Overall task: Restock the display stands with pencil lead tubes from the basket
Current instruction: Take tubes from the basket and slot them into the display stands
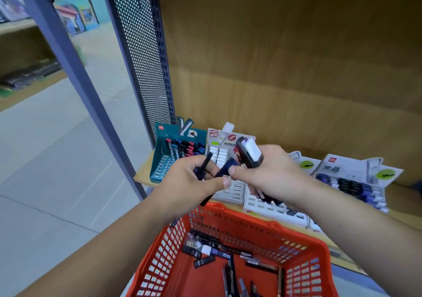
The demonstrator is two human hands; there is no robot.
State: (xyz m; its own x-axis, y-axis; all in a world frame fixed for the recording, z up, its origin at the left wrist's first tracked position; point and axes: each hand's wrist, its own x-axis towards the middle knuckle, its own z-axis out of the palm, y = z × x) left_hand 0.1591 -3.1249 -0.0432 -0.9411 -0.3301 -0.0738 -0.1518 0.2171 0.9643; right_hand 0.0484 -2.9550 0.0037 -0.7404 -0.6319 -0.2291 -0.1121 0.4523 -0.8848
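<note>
Slanting up-right, dark lead tube (225, 168) gripped by left hand (189, 183) and right hand (270, 174).

Two hands observed: left hand (189, 182) and right hand (269, 173), both bare. Left forearm (102, 246) and right forearm (365, 223) are uncovered along their whole visible length, up to the frame border. Thumbnails (227, 182) are trimmed short and plain. Any garment lies beyond the frame edge and cannot be assessed from this view.
</note>
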